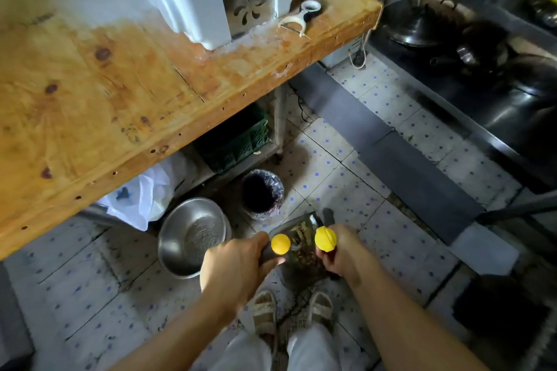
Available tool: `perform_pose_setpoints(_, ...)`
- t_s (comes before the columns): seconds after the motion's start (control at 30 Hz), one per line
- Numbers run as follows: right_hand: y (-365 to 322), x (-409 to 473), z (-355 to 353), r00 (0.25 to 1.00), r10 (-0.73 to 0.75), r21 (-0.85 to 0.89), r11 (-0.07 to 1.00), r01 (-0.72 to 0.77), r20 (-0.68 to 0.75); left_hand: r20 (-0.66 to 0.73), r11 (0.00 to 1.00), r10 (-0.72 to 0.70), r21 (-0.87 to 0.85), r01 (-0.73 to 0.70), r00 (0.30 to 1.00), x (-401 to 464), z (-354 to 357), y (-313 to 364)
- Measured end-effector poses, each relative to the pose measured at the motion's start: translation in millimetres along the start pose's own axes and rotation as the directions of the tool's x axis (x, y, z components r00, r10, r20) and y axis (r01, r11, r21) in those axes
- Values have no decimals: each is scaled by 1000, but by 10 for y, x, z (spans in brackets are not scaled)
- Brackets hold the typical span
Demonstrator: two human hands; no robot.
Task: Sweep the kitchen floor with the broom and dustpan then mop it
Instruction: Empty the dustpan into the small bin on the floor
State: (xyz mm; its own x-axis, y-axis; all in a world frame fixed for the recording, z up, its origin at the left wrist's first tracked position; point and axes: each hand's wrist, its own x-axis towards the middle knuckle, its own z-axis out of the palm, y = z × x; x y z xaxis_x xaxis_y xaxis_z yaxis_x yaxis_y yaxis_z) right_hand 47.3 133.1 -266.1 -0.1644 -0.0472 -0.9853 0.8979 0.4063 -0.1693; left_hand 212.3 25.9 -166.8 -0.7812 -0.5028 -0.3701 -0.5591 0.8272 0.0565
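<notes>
— While the dustpan (297, 253) hangs low over the tiled floor (361, 178) just ahead of the sandalled feet (265, 315), what holds it?
— One of two yellow-capped handles does, though I cannot tell which. The left hand (232, 268) is curled round the dark handle with the round yellow cap (281, 244); the right hand (339, 253) grips the one with the ridged yellow cap (325, 238). Brownish debris lies in the pan between them.
— And the broom?
— Its head is hidden; only a dark shaft (328, 215) shows beyond the right hand.
— How much room is around it?
— Tight on the left. A steel bowl (193, 238) sits on the floor just beside the left hand, and a small bin with a dark liner (262, 193) stands just past the pan. Behind them the wooden table's (99, 93) edge overhangs, with a white plastic bag (144, 199) and a green crate (238, 141) underneath.
— To the right?
— Open tile runs forward, bounded by a long grey strip (391, 147) along the foot of a steel counter (482, 117) that carries dark pans. A peeler (301, 18) lies near the table's far corner.
</notes>
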Motion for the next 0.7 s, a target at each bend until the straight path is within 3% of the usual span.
perform_pose_setpoints(0.4,31,184,396,999,5,-41,999,-4,44,-38,999,-28,26,29,999,122,170,-165)
perform_pose_setpoints(0.7,35,142,555,997,76,-40,996,-75,26,-38,998,-27,-63,25,999,167,204,-309)
